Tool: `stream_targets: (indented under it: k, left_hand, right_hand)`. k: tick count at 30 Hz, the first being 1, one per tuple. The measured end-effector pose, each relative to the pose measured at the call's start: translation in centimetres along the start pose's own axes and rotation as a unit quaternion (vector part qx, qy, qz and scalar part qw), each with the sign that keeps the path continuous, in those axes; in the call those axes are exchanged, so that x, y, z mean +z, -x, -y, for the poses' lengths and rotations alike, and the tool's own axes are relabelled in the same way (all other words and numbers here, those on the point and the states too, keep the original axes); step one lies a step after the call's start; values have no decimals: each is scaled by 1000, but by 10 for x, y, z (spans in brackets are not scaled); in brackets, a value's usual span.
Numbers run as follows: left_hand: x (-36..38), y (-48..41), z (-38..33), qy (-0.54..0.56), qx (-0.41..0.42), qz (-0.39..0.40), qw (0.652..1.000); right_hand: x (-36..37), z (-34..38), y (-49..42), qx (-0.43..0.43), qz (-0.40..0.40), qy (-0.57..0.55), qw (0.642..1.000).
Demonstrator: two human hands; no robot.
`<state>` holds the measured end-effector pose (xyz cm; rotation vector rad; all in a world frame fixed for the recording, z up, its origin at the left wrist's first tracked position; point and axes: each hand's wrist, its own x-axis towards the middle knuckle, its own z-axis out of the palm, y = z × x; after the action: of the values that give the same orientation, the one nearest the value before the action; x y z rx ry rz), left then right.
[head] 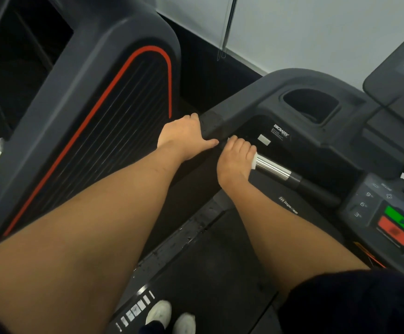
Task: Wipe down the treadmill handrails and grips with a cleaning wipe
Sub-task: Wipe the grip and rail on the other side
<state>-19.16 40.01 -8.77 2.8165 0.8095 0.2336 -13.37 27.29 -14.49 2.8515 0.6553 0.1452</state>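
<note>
Left hand: holds the black handrail, with the fingers curled over its top and the thumb lying along the near side.
Right hand: fingers curled tight round the white wipe, pressing it on the silver grip bar.
Wipe: on the left end of the silver bar, mostly hidden under the hand. Only a small white edge peeks out by the fingers.
Silver grip bar: its long way runs from upper left down to lower right. Its right end joins a black tube that goes toward the button panel.
Handrail: slants from lower left up to the right, into the console by the cup hole.
Room: bare shiny bar lies open to the right of the hand. The two hands are nearly touching.
Below: the running belt and white shoes.
Left side: another machine with a red stripe, near the handrail.
</note>
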Motion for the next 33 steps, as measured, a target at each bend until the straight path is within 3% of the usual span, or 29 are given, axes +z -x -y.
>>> stream_targets:
  k: [6,12,16,20,24,29,33]
  left_hand:
    - [-1,0,0,4,4,3,1000]
    - [-7,3,-1,13,6,10,1000]
    - [-8,5,-1,9,7,14,1000]
    - [-3,2,0,5,6,7,1000]
    - [-2,1,0,2,8,7,1000]
    - [-5,2,0,18,13,8,1000]
    - [-8,5,0,11,11,12,1000]
  right_hand:
    - [2,-31,5,-59,-15,-6,998]
    - [19,-99,41,-8,-66,38,997]
    - [12,-77,31,48,-33,9,998]
    - [0,-38,5,-27,17,-12,999]
    - [-2,-59,7,-85,4,-21,996]
    - [14,-124,38,-46,-50,-2,998]
    - [26,-168,56,9,-41,29,999]
